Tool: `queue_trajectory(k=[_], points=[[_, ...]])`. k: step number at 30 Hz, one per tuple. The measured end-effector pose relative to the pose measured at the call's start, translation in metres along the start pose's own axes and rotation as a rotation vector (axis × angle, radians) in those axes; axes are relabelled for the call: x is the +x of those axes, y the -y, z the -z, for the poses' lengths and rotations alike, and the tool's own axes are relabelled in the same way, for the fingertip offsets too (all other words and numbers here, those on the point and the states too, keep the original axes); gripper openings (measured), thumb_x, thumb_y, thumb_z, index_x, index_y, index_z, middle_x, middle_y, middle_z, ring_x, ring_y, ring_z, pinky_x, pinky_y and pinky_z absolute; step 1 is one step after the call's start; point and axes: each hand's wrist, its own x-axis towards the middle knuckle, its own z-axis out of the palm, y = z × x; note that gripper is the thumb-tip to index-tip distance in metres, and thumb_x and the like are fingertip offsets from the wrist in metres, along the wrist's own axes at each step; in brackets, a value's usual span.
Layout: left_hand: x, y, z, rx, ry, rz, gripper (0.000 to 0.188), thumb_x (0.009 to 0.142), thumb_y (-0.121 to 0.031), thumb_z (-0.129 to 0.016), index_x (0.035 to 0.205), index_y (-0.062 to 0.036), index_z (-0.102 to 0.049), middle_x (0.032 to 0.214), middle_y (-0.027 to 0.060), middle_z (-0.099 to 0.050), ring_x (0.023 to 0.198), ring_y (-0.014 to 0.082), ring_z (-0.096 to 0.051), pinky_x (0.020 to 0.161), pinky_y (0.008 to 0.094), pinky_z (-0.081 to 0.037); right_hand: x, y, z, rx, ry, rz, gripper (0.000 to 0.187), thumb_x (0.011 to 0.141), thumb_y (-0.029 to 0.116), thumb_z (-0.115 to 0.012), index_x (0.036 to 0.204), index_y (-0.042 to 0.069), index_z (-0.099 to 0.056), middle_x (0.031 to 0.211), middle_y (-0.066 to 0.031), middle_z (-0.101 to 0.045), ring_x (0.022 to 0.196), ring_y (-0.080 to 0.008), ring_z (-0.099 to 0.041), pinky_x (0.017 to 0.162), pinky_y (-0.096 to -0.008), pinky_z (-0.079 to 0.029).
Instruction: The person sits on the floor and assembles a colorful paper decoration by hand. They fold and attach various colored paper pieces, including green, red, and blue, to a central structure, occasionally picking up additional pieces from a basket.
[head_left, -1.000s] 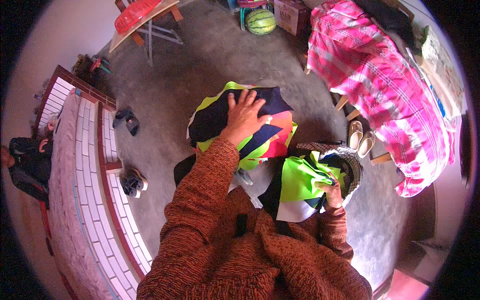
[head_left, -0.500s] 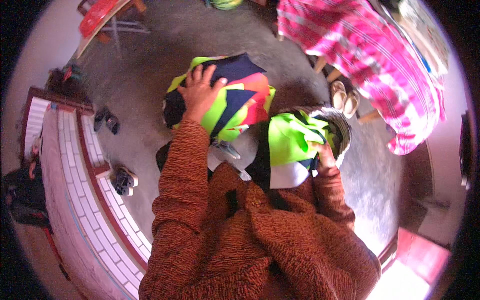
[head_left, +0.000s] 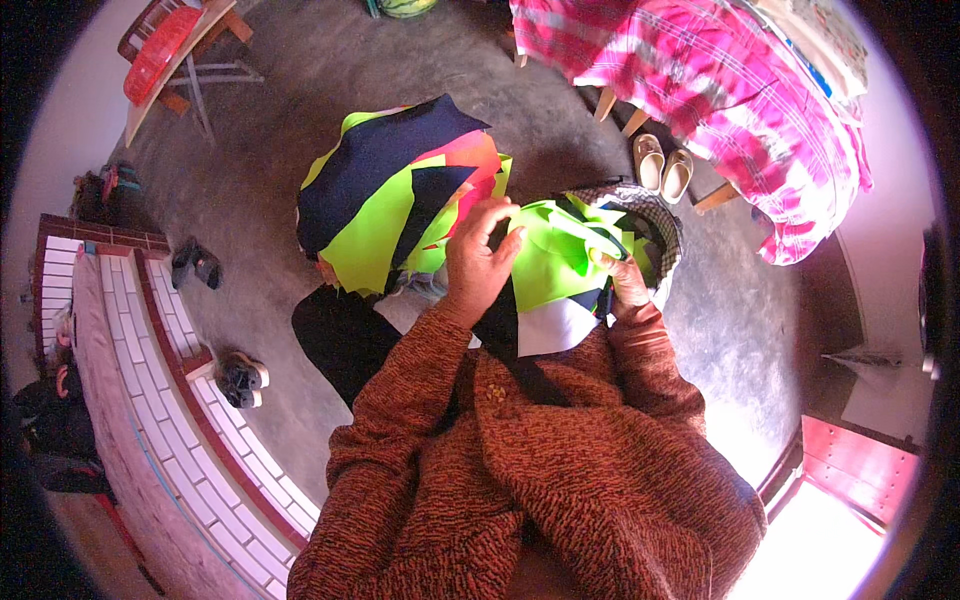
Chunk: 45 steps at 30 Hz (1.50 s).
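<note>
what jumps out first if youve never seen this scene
The neon yellow-green fabric pieces at centre, gripped by the left hand and right hand over a woven basket. Just left of them lies a spread pile of navy, neon yellow-green and red-orange cloth on the concrete floor. At upper right a pink plaid cover drapes some furniture, with a pair of pale slippers beside it.

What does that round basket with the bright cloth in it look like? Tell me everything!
The basket is round, with a woven-looking rim in dark and pale checks. It sits low on the grey floor, in front of the person. It is stuffed with neon green cloth pieces, with some dark and white ones, which hide most of its inside. The right hand rests at its near edge, the left hand on the cloth beside it.
</note>
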Motion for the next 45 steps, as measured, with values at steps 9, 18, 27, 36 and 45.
queue_trajectory(k=[9,18,27,36,45], points=[[-0.031,0.039,-0.019,-0.393,0.160,0.528,0.048,0.072,-0.005,-0.074,0.113,-0.0016,-0.048,0.079,0.0043,-0.057,0.066,0.0077,-0.055,0.060,0.0232,-0.047,0.001,-0.004,0.004,0.122,-0.003,-0.039,0.043,0.077,0.023,-0.071,0.114,0.006,-0.058,0.102,-0.0016,-0.063,0.088,-0.0144,-0.060,0.079,-0.0296,-0.047],[-0.036,0.032,-0.019,-0.369,0.262,0.541,0.024,0.079,-0.013,-0.067,0.096,0.0023,-0.061,0.083,0.0051,-0.065,0.073,0.0102,-0.059,0.067,0.0264,-0.048,0.003,-0.007,0.006,0.187,-0.019,-0.063,0.043,0.082,0.029,-0.066,0.116,0.006,-0.056,0.104,-0.0033,-0.063,0.090,-0.0163,-0.061,0.081,-0.0316,-0.048],[-0.022,0.003,-0.007,-0.867,0.312,0.606,0.039,0.080,-0.015,-0.057,0.115,0.0033,-0.054,0.105,0.0082,-0.061,0.097,0.0150,-0.056,0.087,0.0275,-0.041,0.006,-0.015,0.017,0.216,0.033,-0.045,0.041,0.084,0.024,-0.064,0.118,0.004,-0.055,0.106,-0.0045,-0.062,0.094,-0.0162,-0.060,0.083,-0.0306,-0.048],[-0.011,-0.012,0.002,-1.155,0.168,0.705,0.046,0.078,-0.018,-0.053,0.118,0.0034,-0.051,0.111,0.0110,-0.059,0.100,0.0201,-0.056,0.090,0.0315,-0.041,0.004,-0.009,0.022,0.105,0.132,-0.077,0.048,0.075,0.020,-0.074,0.116,0.003,-0.056,0.098,-0.0034,-0.065,0.084,-0.0142,-0.062,0.078,-0.0272,-0.050],[0.009,-0.047,0.041,-0.706,-0.021,0.435,0.027,0.086,-0.010,-0.053,0.111,0.0017,-0.054,0.100,0.0070,-0.061,0.088,0.0114,-0.057,0.080,0.0261,-0.045,0.001,0.004,0.001,0.084,0.068,-0.077,0.045,0.070,0.005,-0.073,0.112,0.002,-0.057,0.097,-0.0043,-0.065,0.083,-0.0157,-0.062,0.080,-0.0281,-0.050]])
